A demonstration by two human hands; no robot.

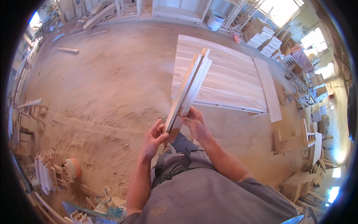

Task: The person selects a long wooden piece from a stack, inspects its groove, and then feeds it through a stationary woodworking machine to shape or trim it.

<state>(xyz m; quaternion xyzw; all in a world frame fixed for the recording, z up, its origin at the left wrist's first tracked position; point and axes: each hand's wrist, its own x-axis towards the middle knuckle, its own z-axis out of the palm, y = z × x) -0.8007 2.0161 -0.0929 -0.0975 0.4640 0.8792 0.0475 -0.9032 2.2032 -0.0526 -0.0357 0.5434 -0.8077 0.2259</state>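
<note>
Seen from the head camera, the person stands on a dusty floor (104, 86) covered in sawdust and holds a bundle of thin wooden slats (188, 87) upright in front of the body, its long edges running from the hands up and away toward the far side. The left hand (153, 140) grips the near end of the slats from the left, its fingers (159, 128) curled shut around the bottom edge with the thumb pressed against the wood. The right hand (194, 121) closes on the same end from the right, fingers wrapped against the slat faces just above the left hand. Beyond the slats, on the far right, a large flat panel of pale boards (231, 78) lies low over the floor, with a single long plank (269, 89) resting along its right edge. On the near left a stack of small cut wood pieces (50, 171) sits beside an orange round object (74, 167). A white bucket (215, 20) stands at the far side near wooden frames. Piles of cut timber (302, 179) fill the right side.
</note>
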